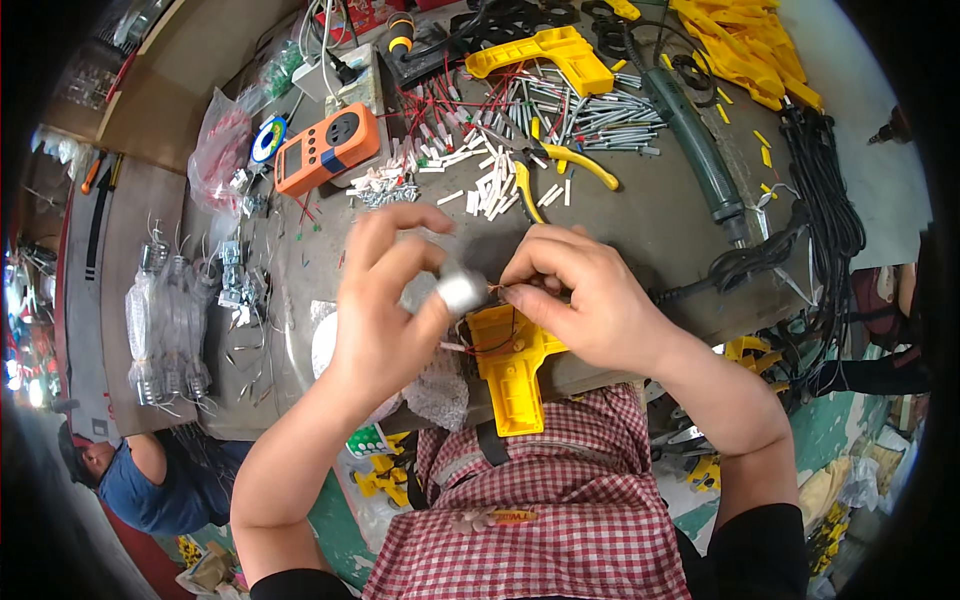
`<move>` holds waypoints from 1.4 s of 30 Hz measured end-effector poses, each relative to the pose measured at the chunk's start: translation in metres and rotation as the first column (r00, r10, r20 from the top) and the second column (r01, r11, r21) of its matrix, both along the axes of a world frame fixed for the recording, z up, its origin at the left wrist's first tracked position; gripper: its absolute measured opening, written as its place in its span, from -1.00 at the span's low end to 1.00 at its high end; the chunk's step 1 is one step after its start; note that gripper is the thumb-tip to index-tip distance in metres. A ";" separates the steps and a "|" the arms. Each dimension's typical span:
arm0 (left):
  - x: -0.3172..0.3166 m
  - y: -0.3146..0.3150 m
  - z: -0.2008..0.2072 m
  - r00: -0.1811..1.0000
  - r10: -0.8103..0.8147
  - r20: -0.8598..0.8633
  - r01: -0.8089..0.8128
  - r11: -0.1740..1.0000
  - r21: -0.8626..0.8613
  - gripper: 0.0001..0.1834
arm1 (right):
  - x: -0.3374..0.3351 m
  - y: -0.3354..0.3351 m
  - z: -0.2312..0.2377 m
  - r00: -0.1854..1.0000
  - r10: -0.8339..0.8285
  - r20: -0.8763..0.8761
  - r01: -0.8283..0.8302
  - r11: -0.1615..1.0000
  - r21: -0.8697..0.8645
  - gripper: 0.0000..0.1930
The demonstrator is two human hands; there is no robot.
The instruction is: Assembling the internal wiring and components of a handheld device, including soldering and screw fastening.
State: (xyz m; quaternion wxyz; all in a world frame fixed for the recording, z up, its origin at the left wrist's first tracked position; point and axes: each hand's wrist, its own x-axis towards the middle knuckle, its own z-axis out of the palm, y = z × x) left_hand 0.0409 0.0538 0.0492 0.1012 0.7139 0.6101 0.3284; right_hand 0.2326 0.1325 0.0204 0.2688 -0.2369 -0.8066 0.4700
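My left hand (385,290) is raised over the table edge, smeared by motion, its fingers spread and curved. A shiny silver covering (461,290) sits at its thumb tip; blur hides what it is. Close beside it, my right hand (590,295) pinches a thin wire (493,288) with a copper-coloured end between thumb and fingers. Below the hands lies a yellow plastic housing half (515,385), its hollow side up, at the table's near edge. Thin dark and red wires run inside it. Clear bubble wrap (437,392) lies to its left.
Yellow-handled pliers (580,160), white sleeves (495,185) and metal rods (590,115) lie beyond my hands. An orange meter (325,150) stands back left, wrapped bulb-like parts (170,330) at left. A green soldering-iron-like tool (690,140) and black cables (825,190) lie right. Another person (165,485) is at lower left.
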 end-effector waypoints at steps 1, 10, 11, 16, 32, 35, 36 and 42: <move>0.001 0.002 0.005 1.000 -0.005 0.001 0.005 1.000 0.002 -0.84 | 0.000 0.002 -0.003 1.000 -0.005 0.001 0.005 1.000 0.002 -0.86; 0.006 0.006 0.001 0.811 0.210 0.546 0.156 0.821 -0.548 -0.86 | -0.001 -0.009 -0.001 0.999 -0.048 0.006 0.038 0.858 0.513 -0.83; 0.004 0.011 0.000 0.700 0.356 0.620 0.206 0.730 -0.652 -0.85 | -0.001 -0.010 -0.003 0.997 -0.072 0.022 0.047 0.828 0.559 -0.83; -0.011 0.050 -0.025 0.984 0.138 0.110 -0.105 0.959 -0.263 -0.63 | -0.003 -0.007 -0.005 0.997 -0.074 -0.009 0.070 0.896 0.438 -0.85; -0.022 0.034 -0.016 0.987 0.115 0.114 -0.068 0.931 -0.358 -0.78 | -0.005 0.003 -0.014 0.995 -0.083 0.051 0.083 0.996 0.014 -0.87; -0.020 0.013 -0.017 0.900 0.256 0.352 -0.037 0.851 -0.524 -0.77 | -0.006 0.004 -0.013 0.995 -0.089 0.054 0.093 0.992 -0.080 -0.85; -0.015 0.009 -0.014 0.850 0.246 0.466 0.006 0.880 -0.476 -0.76 | -0.006 0.006 -0.013 0.996 -0.091 0.001 0.090 0.992 -0.091 -0.82; -0.003 0.008 -0.001 0.995 -0.098 -0.015 0.096 0.992 -0.082 -0.67 | -0.008 0.008 -0.012 0.999 -0.018 0.043 0.026 0.978 -0.206 -0.78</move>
